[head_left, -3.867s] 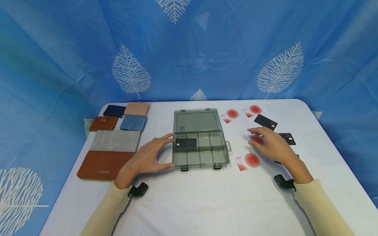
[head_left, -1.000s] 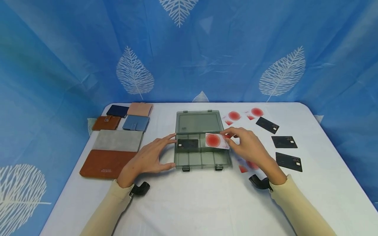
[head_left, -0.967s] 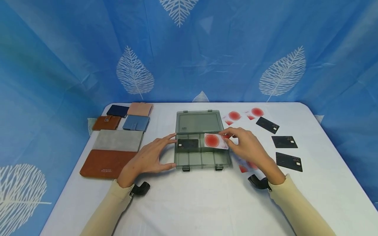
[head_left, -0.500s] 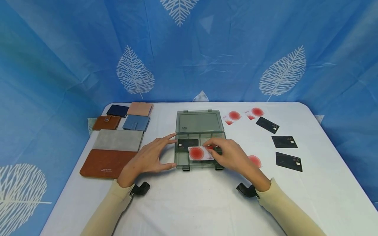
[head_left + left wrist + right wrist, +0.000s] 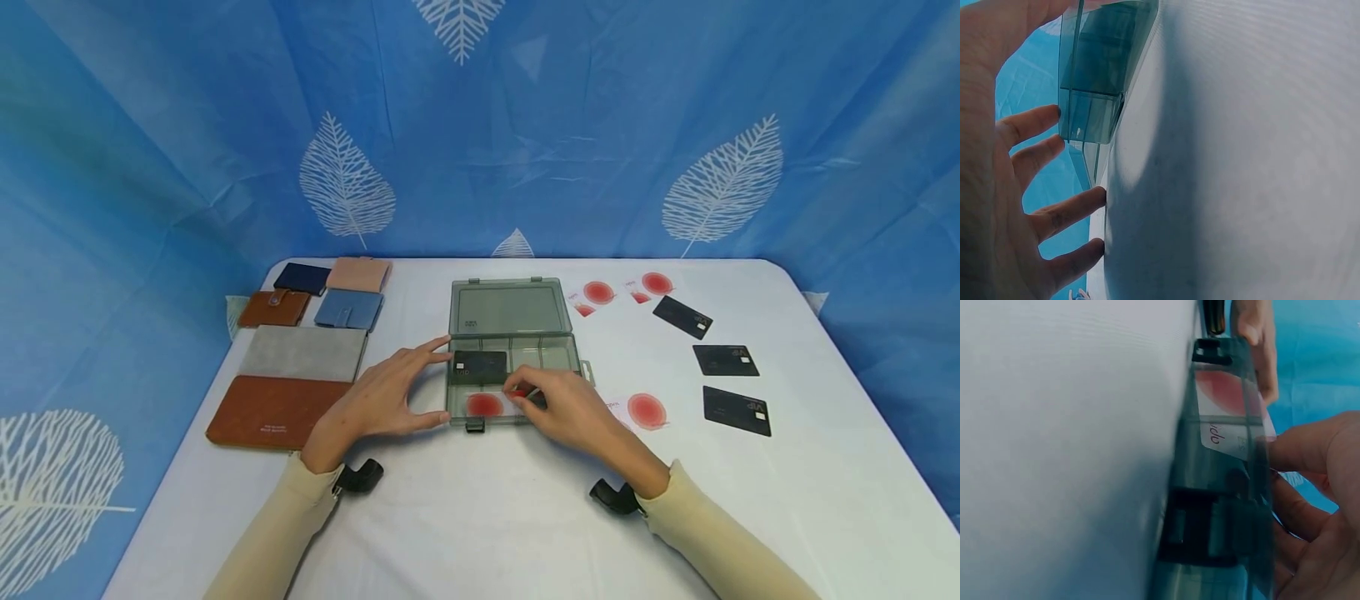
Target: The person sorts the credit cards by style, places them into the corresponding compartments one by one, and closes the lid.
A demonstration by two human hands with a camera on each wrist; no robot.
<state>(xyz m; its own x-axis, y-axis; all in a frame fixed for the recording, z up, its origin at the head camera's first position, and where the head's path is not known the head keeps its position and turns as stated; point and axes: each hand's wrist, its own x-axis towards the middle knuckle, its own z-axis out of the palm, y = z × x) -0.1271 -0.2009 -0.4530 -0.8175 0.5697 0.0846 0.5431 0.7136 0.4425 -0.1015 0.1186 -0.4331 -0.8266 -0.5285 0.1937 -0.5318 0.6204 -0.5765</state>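
Dial reference: the green translucent divided box (image 5: 557, 358) is the centre; 12 o'clock points toward the curtain. On my feed, its lid (image 5: 510, 307) lies folded back at 12.

Left hand (image 5: 378, 400): at 9 o'clock, fingers spread apart and nearly straight, fingertips touching the box wall. I read this as steadying.

Right hand (image 5: 566, 408): at 4 o'clock, thumb and finger pinched together on the end of a red-and-white card (image 5: 484, 405). That card is over the box's front row, toward 7 o'clock. The right wrist view shows it tilted behind the front wall, partly above the rim; I judge it nearly seated, not released.

Done: a black VIP card (image 5: 480, 366) lies in the back row, toward 10 o'clock. I cannot tell whether it rests on the dividers.

Outside the box, on the bench (image 5: 495, 533):
- Red-and-white: the nearer card (image 5: 598, 292) and the farther card (image 5: 657, 284) at 2; the front card (image 5: 647, 411) near 4.
- Black: the upper card (image 5: 682, 317) before 3; the middle card (image 5: 726, 361) at 3; the lower card (image 5: 737, 411) past 3.

I assess loading as early: one card placed, one under way, six outside.
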